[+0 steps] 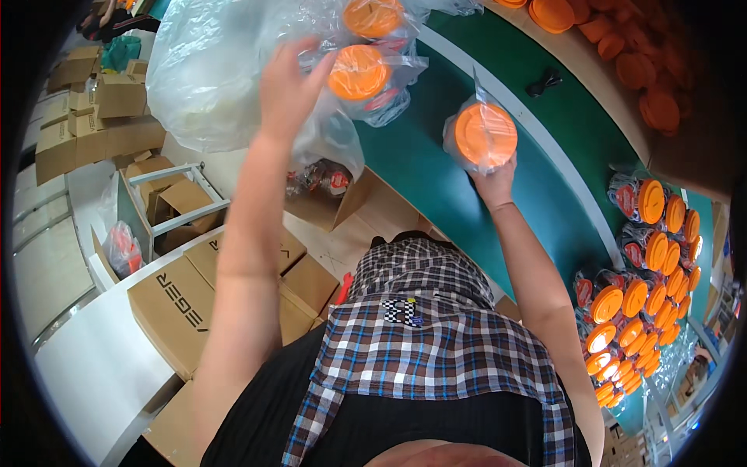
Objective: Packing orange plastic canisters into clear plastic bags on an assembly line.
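My right hand grips a clear jar with an orange lid from below, over the green table. The jar sits in a clear plastic bag whose loose end sticks up above the lid. My left hand, slightly blurred, is raised with thumb and fingers apart and holds nothing. Just right of its fingertips stands a second bagged jar with an orange lid. Behind that is another orange-lidded jar. A large clear plastic liner bag spreads beneath and left of my left hand.
An open carton holding bagged items stands below the liner. Several bagged orange-lidded jars crowd the table at right. Loose orange lids fill a big box at far right. A black cable lies on the table; cartons stand at left.
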Motion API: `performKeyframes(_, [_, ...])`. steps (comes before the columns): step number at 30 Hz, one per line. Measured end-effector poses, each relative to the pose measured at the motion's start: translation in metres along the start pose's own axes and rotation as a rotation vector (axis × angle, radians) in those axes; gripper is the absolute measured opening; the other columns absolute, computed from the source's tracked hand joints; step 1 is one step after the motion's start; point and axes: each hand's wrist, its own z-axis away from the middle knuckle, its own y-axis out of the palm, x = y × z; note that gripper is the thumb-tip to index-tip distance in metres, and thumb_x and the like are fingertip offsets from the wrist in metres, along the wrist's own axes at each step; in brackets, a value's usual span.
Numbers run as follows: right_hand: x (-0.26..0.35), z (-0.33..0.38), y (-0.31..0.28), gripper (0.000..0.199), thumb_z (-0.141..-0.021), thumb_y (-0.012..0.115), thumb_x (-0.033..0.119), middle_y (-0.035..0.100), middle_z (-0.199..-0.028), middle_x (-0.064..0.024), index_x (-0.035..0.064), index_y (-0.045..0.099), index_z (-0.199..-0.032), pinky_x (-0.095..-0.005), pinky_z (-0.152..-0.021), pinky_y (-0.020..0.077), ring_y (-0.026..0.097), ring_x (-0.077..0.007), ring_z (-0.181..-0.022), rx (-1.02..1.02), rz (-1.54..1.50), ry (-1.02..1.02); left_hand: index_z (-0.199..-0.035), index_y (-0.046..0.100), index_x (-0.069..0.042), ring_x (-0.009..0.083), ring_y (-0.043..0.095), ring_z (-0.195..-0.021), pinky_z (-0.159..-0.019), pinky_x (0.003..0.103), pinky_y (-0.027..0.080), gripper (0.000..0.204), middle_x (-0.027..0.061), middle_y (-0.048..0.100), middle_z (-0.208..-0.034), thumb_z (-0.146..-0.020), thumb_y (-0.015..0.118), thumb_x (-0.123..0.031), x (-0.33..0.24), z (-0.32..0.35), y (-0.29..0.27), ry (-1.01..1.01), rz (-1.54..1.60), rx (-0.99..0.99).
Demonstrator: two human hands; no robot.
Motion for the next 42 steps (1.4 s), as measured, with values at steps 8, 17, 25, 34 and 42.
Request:
performKeyframes(8, [0.010, -0.013, 0.009, 0.068, -0.068, 0.081, 0.021, 0.056, -0.124, -0.0109, 0.0085, 0.053, -0.128, -0.0413, -0.098, 0.0398, 0.050, -0.0331, -0.107, 0.031, 0.015, 0.000, -0.122, 0.057, -0.010, 0.0362, 0.064, -0.095, -0.087, 0.041, 0.050, 0.067, 0.0190, 0.066, -0.108, -0.073, 0.072, -0.054, 0.009, -0.139, 0.065, 0.236, -0.391, 0.723])
performKeyframes(17, [0.041, -0.050, 0.012, 0.084, -0.067, 0.084, 0.024, 0.055, -0.127, -0.0118, 0.0076, 0.044, -0.138, -0.0432, -0.098, 0.0398, 0.052, -0.0351, -0.105, -0.012, 0.028, 0.061, -0.115, 0.061, -0.007, 0.0394, 0.064, -0.091, -0.082, 0.040, 0.051, 0.072, 0.0184, 0.067, -0.106, -0.068, 0.070, -0.061, -0.018, -0.124, 0.083, -0.043, -0.331, 0.678])
performKeyframes(25, [0.074, -0.135, 0.049, 0.087, -0.066, 0.083, 0.029, 0.055, -0.128, -0.0128, 0.0049, 0.042, -0.138, -0.0464, -0.094, 0.0411, 0.054, -0.0377, -0.104, -0.050, -0.074, 0.101, -0.116, 0.062, -0.001, 0.0406, 0.065, -0.095, -0.083, 0.038, 0.052, 0.078, 0.0221, 0.068, -0.106, -0.071, 0.066, -0.065, 0.007, -0.123, 0.091, -0.066, -0.259, 0.692])
performKeyframes(34, [0.090, -0.141, 0.046, 0.083, -0.069, 0.081, 0.027, 0.056, -0.125, -0.0138, 0.0038, 0.041, -0.138, -0.0466, -0.094, 0.0390, 0.053, -0.0328, -0.109, -0.166, 0.046, 0.059, -0.108, 0.068, 0.000, 0.0201, 0.066, -0.079, -0.071, 0.029, 0.051, 0.047, 0.0114, 0.071, -0.095, -0.086, 0.071, -0.041, -0.001, -0.044, -0.040, -0.283, -0.177, 0.325])
performKeyframes(42, [0.148, -0.079, 0.065, 0.048, -0.081, 0.073, 0.006, 0.064, -0.103, -0.0112, -0.0006, 0.052, -0.123, -0.0252, -0.064, 0.0514, 0.066, -0.0172, -0.078, 0.351, -0.740, 0.239, -0.131, 0.053, -0.003, 0.0241, 0.064, -0.104, -0.090, 0.032, 0.051, 0.077, 0.0103, 0.064, -0.121, -0.068, 0.086, -0.032, 0.103, 0.047, 0.026, -0.227, 0.124, 0.488])
